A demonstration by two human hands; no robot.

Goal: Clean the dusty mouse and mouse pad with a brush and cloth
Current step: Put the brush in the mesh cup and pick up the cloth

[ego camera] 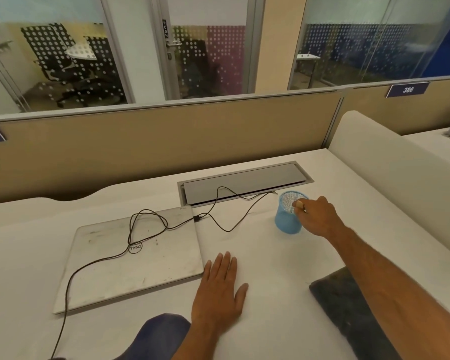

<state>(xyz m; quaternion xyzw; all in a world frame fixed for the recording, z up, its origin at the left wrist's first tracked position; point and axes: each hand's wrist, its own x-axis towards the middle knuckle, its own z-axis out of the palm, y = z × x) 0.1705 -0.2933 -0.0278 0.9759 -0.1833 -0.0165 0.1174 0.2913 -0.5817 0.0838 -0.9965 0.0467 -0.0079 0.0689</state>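
- Laptop [130, 258]: closed, "DELL" logo, cable [151, 224] across lid.
- Sign [407, 89]: "386"; door [165, 29]: "PUSH".
- Right hand [318, 216]: pinches brush handle [299, 204] at cup [287, 219] rim.
- Left hand [220, 289]: flat on tabletop [270, 255].
- Pad [348, 307]: under right forearm, long axis running away from viewer.

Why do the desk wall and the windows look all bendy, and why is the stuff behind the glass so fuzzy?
In the head view, the wide-angle lens curves the partition and window frames; the chairs behind look soft through frosted dotted glass with reflections. Close up it is clearer: the left hand lies flat on the desk, and the right hand pinches something pale at the blue mesh cup.
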